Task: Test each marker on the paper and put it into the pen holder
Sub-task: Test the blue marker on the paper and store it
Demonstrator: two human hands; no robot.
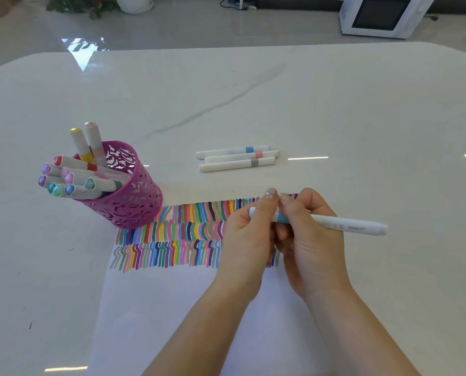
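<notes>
Over striped paper point(172, 308), both hands point(246, 237) point(311, 240) gripping slim white marker point(343, 223)

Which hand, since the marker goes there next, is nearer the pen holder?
Left. Both hands grip the marker; the left hand is right of the holder, the right hand farther right.

left hand point(244, 234): fingers curled round the end of a slim white plastic marker with light-blue band point(340, 222), thumb raised | right hand point(310, 240): gripping the barrel just beside it | thumb tips side by side | 2 bare forearms point(362, 329) converge from below
</notes>
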